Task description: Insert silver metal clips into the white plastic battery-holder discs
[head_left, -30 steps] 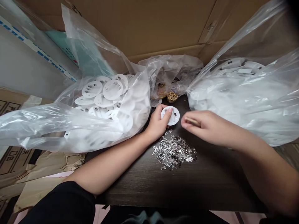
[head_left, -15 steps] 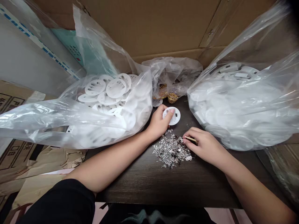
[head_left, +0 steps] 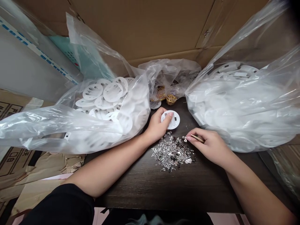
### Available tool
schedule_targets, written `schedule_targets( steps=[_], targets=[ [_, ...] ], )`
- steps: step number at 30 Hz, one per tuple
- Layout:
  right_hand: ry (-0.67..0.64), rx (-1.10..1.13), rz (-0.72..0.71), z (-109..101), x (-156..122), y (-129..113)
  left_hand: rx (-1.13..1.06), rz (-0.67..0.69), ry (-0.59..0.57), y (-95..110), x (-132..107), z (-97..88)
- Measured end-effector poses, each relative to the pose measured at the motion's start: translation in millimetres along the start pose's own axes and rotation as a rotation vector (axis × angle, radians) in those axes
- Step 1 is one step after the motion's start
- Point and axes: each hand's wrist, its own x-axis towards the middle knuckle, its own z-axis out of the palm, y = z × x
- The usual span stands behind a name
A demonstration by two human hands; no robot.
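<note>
My left hand (head_left: 157,123) grips a white plastic disc (head_left: 173,120) with small rectangular slots, its thumb lying across the face. My right hand (head_left: 208,145) pinches a thin wooden stick (head_left: 197,138) between its fingers. Those fingertips sit at the right edge of a loose pile of small silver metal pieces (head_left: 172,153) on the dark wood table (head_left: 206,190). A single metal piece (head_left: 185,138) lies right by my right fingertips, though contact is hard to tell. The disc hangs just above the pile's far side.
A clear plastic bag of white slotted discs (head_left: 103,97) slumps on the left, another (head_left: 236,106) on the right. Between them, a crumpled bag (head_left: 168,75) sits behind small heaps of gold-coloured wire clips (head_left: 171,99). Cardboard box walls (head_left: 140,28) rise behind.
My right hand has come down from above the table to the pile's right edge, with the stick still in it. My left hand still holds the disc in about the same place.
</note>
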Motion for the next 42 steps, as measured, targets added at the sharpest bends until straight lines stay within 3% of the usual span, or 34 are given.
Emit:
schedule_targets(
  steps=[7,21,23,29,38,42],
  targets=[
    [-0.01,0.116,0.006,-1,0,-1,-0.06,-0.01,-0.023,-2,1,-0.2],
    [0.006,-0.117,-0.106,-14,-1,15,-0.096,-0.03,-0.034,-1,2,1.1],
    [-0.038,-0.142,-0.109,-21,-3,18,-0.104,-0.031,-0.037,0,2,0.9],
    [-0.399,-0.175,0.004,-32,-10,16,-0.089,-0.03,-0.028,0,1,0.2],
    [-0.339,-0.169,-0.034,-28,-9,16,-0.07,-0.019,-0.026,3,2,0.5],
    [-0.422,-0.117,-0.038,-29,-10,10,-0.068,-0.02,-0.023,2,1,0.9]
  ],
)
